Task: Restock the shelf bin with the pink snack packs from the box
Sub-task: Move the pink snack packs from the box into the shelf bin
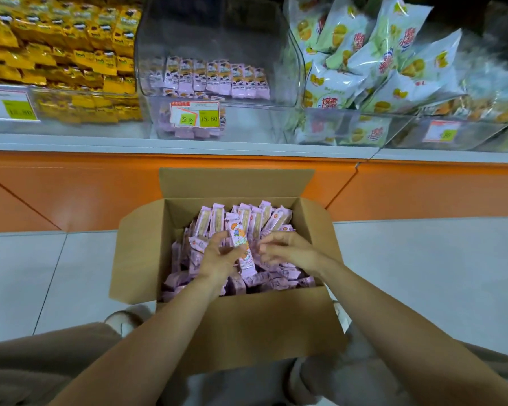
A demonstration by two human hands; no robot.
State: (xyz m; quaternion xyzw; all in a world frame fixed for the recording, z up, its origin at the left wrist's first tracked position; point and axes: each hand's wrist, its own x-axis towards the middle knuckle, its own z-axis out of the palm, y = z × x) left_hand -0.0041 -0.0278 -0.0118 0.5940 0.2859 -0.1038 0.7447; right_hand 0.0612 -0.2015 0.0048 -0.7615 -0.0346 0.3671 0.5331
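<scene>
A long shelf (pixel 247 145) with a white ledge and an orange base panel (pixel 71 186) spans the top of the view, above a pale tiled floor (pixel 423 273). On the floor, just in front of the orange panel, stands an open cardboard box (pixel 247 326) with its flaps folded outward. It is close to full of pink snack packs (pixel 264 218); those along the far side stand on end, and the nearer ones lie jumbled.

Directly above the box on the shelf sits the clear shelf bin (pixel 217 30). It holds only a low row of the same pink packs (pixel 217 79) along its bottom, and a price tag (pixel 195 115) is fixed to its front. Yellow packs (pixel 56 39) fill the bin to its left and green-and-white bags (pixel 379 54) fill the one to its right.

Both arms reach down into the box, with the hands close together over the packs. The left hand (pixel 217 259) has its fingers curled around one cartoon-printed pack (pixel 239 235), which stands nearly upright between the two hands, well below the shelf bin. The right hand (pixel 288 250) is just beside that pack's right edge with bent, blurred fingers, and I cannot tell whether it grips anything.
</scene>
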